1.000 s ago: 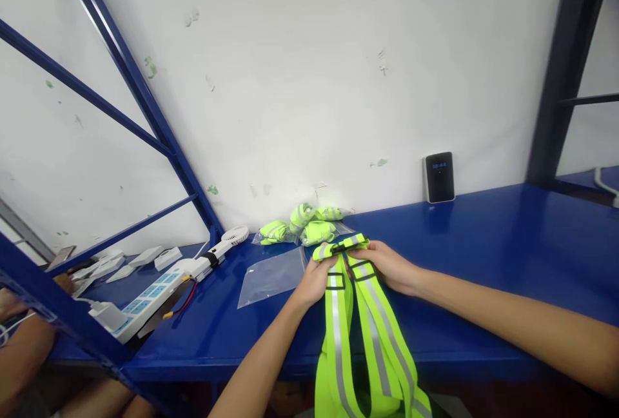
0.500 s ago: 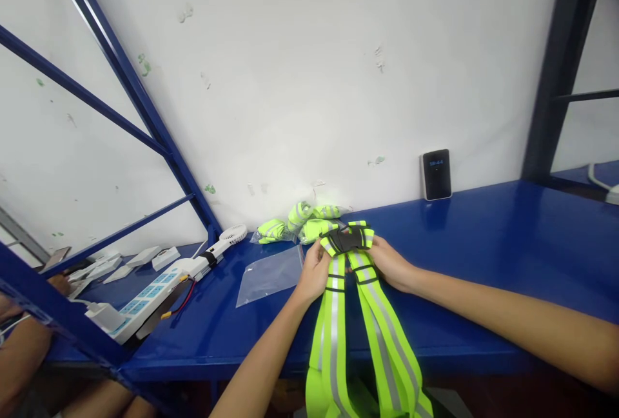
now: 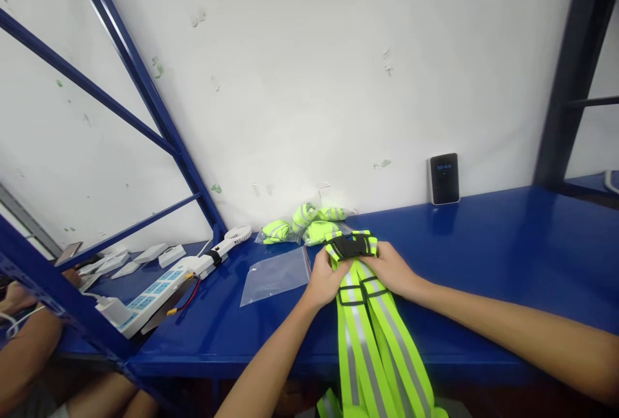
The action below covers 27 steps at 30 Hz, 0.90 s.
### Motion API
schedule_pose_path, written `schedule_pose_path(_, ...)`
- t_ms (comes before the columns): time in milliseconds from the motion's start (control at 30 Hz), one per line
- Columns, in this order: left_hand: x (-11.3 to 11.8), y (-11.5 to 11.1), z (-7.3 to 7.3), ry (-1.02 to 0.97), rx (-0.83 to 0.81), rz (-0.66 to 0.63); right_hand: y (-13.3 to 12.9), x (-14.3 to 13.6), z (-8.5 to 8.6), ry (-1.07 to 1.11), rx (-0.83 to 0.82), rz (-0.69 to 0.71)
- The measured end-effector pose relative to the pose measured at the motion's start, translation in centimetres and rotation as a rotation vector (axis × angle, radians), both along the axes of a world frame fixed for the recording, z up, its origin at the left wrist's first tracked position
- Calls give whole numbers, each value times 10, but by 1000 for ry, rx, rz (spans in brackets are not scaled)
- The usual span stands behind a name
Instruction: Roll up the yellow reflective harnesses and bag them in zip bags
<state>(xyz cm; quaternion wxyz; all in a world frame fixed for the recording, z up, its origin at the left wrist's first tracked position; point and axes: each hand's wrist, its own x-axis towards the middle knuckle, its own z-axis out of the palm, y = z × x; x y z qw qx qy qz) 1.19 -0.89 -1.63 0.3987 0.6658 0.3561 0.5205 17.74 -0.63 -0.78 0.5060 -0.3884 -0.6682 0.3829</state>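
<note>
Both hands grip a neon-yellow reflective vest (image 3: 377,340) made of straps with silver stripes. My left hand (image 3: 327,278) is closed on the left side of its belt part, just below the black buckle (image 3: 352,247). On the other side my right hand (image 3: 393,269) is closed round the belt, its fingers partly hidden behind the straps. The straps hang from the hands over the table's front edge. A flat clear plastic bag (image 3: 276,276) lies left of my left hand. Behind the hands sit several bagged neon-yellow vests (image 3: 304,221) against the wall.
On the blue table (image 3: 488,244) a black-faced device (image 3: 443,179) leans on the wall. A white power strip (image 3: 155,294) and a small fan (image 3: 238,234) stand left, by the blue frame (image 3: 164,121). Another person's arm (image 3: 36,347) shows at far left.
My hands have come closer together, drawing the two strap bundles side by side below the buckle. The view has shifted slightly, so the surroundings sit a little further right.
</note>
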Motion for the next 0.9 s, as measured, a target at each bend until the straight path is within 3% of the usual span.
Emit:
schedule_pose_path(200,0,2,5,-11,-59,-97,-1,2,-1,-65,136,-30)
schedule_pose_path(600,1,3,1,-17,-57,-36,-11,-2,-5,-62,40,13)
schedule_pose_path(900,-4,8,-5,-7,-52,-120,0,-5,-14,92,96,65)
